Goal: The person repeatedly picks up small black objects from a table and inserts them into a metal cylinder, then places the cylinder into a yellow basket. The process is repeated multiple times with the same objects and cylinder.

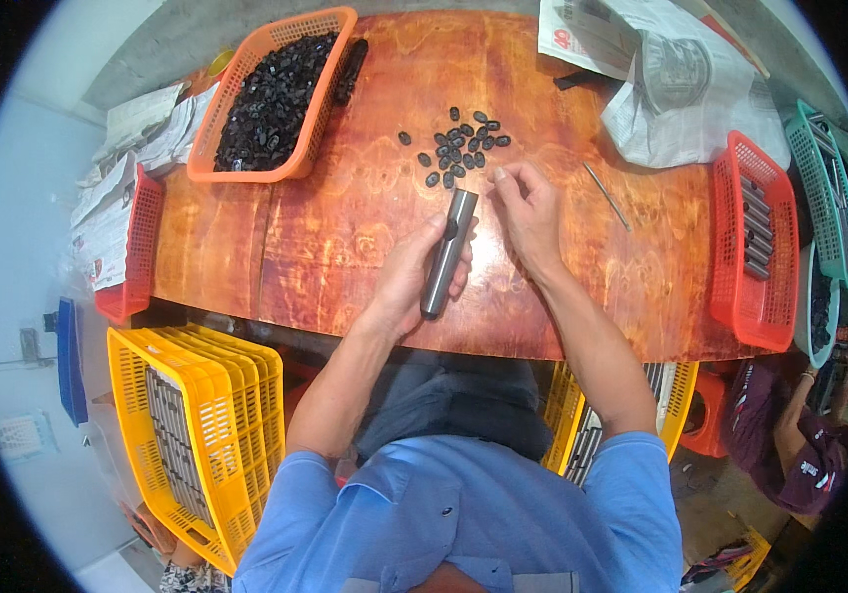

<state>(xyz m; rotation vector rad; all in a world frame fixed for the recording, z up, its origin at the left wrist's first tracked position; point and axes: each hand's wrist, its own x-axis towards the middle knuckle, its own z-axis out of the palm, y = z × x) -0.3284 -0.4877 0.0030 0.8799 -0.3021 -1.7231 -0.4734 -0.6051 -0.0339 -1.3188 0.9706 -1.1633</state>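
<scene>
Left hand (pixel 412 282) wrapped around a grey metal tube (pixel 448 251), fingers clamped on its lower half; tube tilted, top end leaning away toward the table's middle. Right hand (pixel 529 212) just beside the tube's upper end, fingers pinched together near the tip; whether they hold a small piece I cannot tell. Just beyond both hands, a loose scatter of small black pieces (pixel 458 146), roughly twenty, lying on the bare wooden table (pixel 345 227). Open tabletop to left and right of the hands, and the near edge sits close under the wrists. One thin metal rod (pixel 606 196) lies alone to the right. Far left, one orange basket (pixel 271 94) heaped with the same black pieces. Right edge: one red basket (pixel 755 242) holding a row of grey tubes, one green basket (pixel 824 193) beyond it. Crumpled newspaper (pixel 681 89) at far right. Below the table's left side, one yellow crate (pixel 197 435) with more tubes stacked.
</scene>
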